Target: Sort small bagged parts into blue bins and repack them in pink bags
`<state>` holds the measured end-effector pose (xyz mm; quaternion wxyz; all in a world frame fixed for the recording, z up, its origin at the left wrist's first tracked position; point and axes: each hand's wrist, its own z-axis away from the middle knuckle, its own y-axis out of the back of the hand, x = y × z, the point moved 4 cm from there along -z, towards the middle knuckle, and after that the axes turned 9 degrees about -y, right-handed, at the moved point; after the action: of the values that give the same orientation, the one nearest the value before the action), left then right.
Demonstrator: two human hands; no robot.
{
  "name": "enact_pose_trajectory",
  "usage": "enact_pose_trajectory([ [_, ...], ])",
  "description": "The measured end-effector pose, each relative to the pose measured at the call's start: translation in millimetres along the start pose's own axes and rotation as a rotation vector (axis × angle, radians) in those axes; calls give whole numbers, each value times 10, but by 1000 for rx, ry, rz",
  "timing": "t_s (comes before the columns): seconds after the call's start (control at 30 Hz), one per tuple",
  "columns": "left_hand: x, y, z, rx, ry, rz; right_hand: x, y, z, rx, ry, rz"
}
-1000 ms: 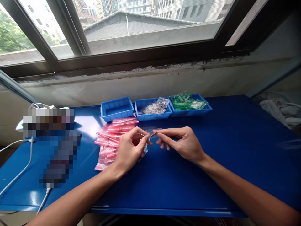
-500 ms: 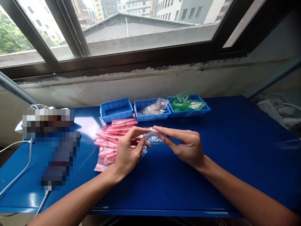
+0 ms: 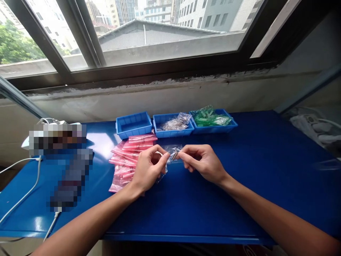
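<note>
My left hand [image 3: 150,165] pinches the left side of a small clear plastic bag [image 3: 173,149] between thumb and forefinger. Small metal pieces [image 3: 174,155] show dark and shiny at the bag; their exact kind is too small to tell. On the bag's right side, my right hand [image 3: 204,161] has thumb and forefinger pressed together. Under and beside my left hand lies a pile of pink plastic bags [image 3: 125,158] with dark print. More clear plastic shows below my left fingers, partly hidden.
Along the back of the blue table [image 3: 253,177] stand a blue bin [image 3: 133,134], a bin of clear bags [image 3: 174,124] and a bin of green bags [image 3: 213,119]. A blurred-out dark object [image 3: 71,181] with a white cable [image 3: 52,225] lies at left.
My right fingers, stretched out before, have curled into a pinch. My right hand has moved slightly left, and my left thumb and forefinger have closed together on the bag. The view has shifted a little.
</note>
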<state>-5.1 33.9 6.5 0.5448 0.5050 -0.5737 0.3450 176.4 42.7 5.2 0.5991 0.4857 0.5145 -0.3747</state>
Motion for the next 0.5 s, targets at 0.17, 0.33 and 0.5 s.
enact_pose_trajectory([
  [0.17, -6, 7, -28, 28, -6, 26, 1, 15, -6, 50, -4, 10],
  [0.33, 20, -5, -13, 39, -40, 27, 15, 13, -5, 85, 15, -67],
  [0.5, 44, -1, -1, 79, -115, -10, -13, 12, 27, 114, 153, 17],
])
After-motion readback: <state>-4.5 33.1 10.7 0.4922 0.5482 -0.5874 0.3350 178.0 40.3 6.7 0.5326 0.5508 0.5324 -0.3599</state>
